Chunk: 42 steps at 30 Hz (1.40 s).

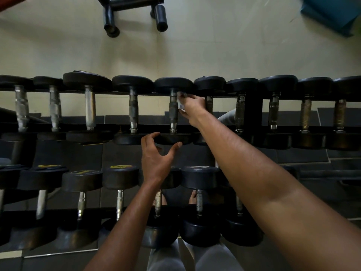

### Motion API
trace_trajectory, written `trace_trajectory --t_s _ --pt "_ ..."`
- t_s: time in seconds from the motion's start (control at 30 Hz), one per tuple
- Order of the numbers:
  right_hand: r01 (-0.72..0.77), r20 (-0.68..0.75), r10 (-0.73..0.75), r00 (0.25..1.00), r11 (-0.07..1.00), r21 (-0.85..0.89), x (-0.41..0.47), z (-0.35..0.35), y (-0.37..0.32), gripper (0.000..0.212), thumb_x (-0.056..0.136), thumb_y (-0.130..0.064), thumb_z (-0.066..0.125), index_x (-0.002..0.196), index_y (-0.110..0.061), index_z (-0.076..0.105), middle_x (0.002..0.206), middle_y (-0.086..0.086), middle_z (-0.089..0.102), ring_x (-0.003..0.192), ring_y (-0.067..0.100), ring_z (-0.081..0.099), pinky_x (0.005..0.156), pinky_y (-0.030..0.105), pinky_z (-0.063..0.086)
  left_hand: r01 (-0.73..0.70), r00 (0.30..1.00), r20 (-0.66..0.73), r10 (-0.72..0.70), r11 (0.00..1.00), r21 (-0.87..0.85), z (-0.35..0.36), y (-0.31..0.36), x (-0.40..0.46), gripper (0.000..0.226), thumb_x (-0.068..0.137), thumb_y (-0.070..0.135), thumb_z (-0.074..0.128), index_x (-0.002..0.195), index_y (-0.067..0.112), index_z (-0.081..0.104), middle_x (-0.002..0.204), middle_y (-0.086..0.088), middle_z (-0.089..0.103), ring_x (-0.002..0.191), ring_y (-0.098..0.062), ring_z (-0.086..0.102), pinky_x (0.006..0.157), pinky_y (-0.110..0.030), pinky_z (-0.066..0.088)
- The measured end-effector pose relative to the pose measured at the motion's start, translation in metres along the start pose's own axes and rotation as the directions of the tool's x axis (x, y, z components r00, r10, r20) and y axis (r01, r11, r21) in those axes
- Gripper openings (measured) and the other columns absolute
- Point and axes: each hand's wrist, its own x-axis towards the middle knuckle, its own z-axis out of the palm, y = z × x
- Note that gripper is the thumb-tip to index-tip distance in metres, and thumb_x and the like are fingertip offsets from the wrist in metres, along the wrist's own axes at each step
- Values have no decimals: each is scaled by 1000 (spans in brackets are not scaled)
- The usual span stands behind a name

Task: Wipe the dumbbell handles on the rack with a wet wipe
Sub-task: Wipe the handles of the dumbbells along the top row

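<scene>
A two-tier rack (218,94) carries black dumbbells with metal handles. My right hand (192,108) grips a white wet wipe (180,102) and presses it against the right side of one top-row handle (172,112) near the middle. My left hand (156,157) is spread below it, thumb and fingers reaching around the near head (172,138) of that same dumbbell; whether they touch it is unclear.
More dumbbells fill the top row left and right, such as the neighbour handle (133,112). The lower row (199,178) sits close under my forearms. A black bench frame (134,12) stands on the pale floor beyond, and a blue mat (332,12) lies top right.
</scene>
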Motion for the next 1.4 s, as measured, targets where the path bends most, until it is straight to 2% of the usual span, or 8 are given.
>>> trace_trajectory --t_s 0.2,0.43,0.7,0.8,0.9,1.0,1.17,1.4 --pt "-112 19 112 993 993 -26 2 0 -14 37 94 -22 81 127 -12 66 106 1 74 108 16 67 75 32 61 -9 1000 -10 9 1000 -11 1 -2 -1 78 81 62 86 140 24 52 133 10 46 110 -7 56 82 -15 48" --pt "-92 45 126 991 886 -454 -8 -22 9 29 98 -28 77 119 -10 70 113 2 71 91 11 64 74 25 55 -12 1000 -17 12 1000 -25 1 1 -3 77 82 58 87 140 21 52 133 8 47 110 -6 55 79 -6 44" --pt "193 197 -27 980 371 -908 -24 -30 20 39 89 -44 84 111 -13 77 103 3 76 96 21 71 91 38 61 -1 1000 -4 1 1000 -9 0 3 -5 78 84 57 86 142 19 51 135 8 46 111 -1 51 75 -2 42" --pt "291 296 -30 955 309 -905 -32 -34 1 36 90 -47 82 111 -18 78 104 -1 75 94 15 68 86 38 59 0 1000 8 0 1000 -5 -3 3 -4 78 83 59 86 141 21 52 134 8 47 104 1 52 73 -3 43" --pt "432 354 -275 894 326 -841 -39 -23 -31 34 89 -44 83 115 -24 77 106 -11 72 90 5 64 84 29 54 2 1000 17 -2 1000 -9 -5 4 -4 78 82 62 85 140 22 52 134 9 47 103 10 52 72 -2 43" --pt "596 511 -459 726 49 -802 -39 0 -55 25 93 -38 81 114 -25 81 106 -4 79 77 11 69 78 33 62 5 1000 17 -4 1000 -16 -4 4 -4 79 82 64 84 141 24 51 134 11 46 102 7 53 72 -5 43" --pt "531 750 -335 571 -546 -648 -35 14 -47 31 101 -1 57 111 -20 79 94 6 78 85 29 75 74 39 59 -6 1000 -4 6 999 -36 -1 1 -6 79 83 66 82 142 23 50 139 12 45 106 4 51 74 -5 41" --pt "449 739 -369 563 -615 -649 -26 25 -37 37 99 4 52 115 -18 77 96 7 78 87 33 75 73 40 59 -16 1000 -15 15 999 -29 1 -5 -6 82 84 70 79 145 24 48 142 12 43 112 -2 54 71 -9 43"
